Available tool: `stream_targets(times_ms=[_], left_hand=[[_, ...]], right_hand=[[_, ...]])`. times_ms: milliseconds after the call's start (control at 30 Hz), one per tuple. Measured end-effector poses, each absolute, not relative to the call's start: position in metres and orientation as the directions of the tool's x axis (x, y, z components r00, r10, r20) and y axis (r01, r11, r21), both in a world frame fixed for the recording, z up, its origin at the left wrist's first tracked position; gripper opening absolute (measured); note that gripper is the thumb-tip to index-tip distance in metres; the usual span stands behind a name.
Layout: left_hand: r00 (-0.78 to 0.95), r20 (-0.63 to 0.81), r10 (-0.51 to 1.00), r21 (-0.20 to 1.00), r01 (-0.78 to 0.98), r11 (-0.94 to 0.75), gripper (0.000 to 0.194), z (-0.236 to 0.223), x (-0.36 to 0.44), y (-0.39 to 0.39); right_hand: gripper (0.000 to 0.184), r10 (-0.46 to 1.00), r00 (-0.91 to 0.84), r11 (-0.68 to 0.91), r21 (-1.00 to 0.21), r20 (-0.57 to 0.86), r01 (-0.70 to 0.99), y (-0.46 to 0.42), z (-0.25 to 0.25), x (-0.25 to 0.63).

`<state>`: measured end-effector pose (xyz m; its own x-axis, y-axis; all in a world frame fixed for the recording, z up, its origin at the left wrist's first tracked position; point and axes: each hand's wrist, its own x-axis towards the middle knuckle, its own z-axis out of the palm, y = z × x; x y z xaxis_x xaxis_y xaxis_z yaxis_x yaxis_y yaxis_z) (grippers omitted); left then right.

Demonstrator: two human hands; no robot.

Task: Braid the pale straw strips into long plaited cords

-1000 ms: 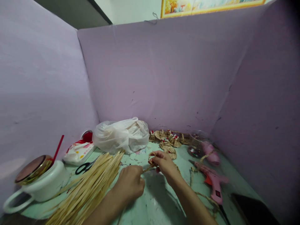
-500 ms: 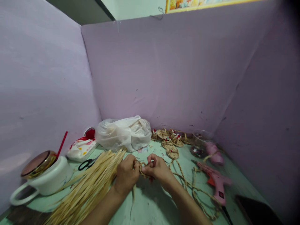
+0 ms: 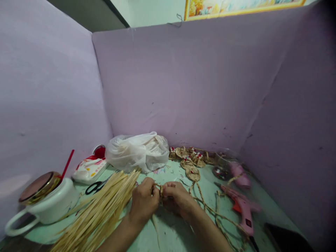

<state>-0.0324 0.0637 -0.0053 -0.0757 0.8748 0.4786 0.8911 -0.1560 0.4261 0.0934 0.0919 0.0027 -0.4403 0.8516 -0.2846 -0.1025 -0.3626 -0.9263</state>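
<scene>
My left hand (image 3: 145,198) and my right hand (image 3: 176,196) meet above the table, both closed on a small piece of braided straw cord (image 3: 161,195) between them. Fingers cover most of the piece. A loose straw strip (image 3: 155,227) hangs down below my left hand. Left of that hand lies a bundle of long pale straw strips (image 3: 102,210). To the right, a long braided straw cord (image 3: 203,201) trails over the table towards a pink hot glue gun (image 3: 243,210).
Woven straw ornaments (image 3: 193,172) with red and white beads lie at the back, beside a white plastic bag (image 3: 138,150). At left are scissors (image 3: 94,188), a packet of wipes (image 3: 90,169) and a white mug (image 3: 57,203). A pink spool (image 3: 240,175) and a dark phone-like object (image 3: 286,238) are at right.
The braided piece has turned from an open loop to nearly edge-on between my hands. My right fingers have closed in around it. The view has shifted slightly.
</scene>
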Motion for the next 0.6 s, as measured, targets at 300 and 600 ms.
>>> stream_targets(times_ms=[300, 600], left_hand=[[0.009, 0.156, 0.988, 0.503, 0.860, -0.087, 0.012, -0.008, -0.002, 0.085], [-0.114, 0.059, 0.992, 0.471, 0.879, 0.073, 0.019, -0.016, 0.013, 0.125]], right_hand=[[0.003, 0.991, -0.109, -0.063, -0.985, -0.081, 0.163, 0.122, -0.019, 0.113], [0.011, 0.995, -0.062, 0.095, -0.925, 0.078, 0.368, 0.175, -0.048, 0.127]])
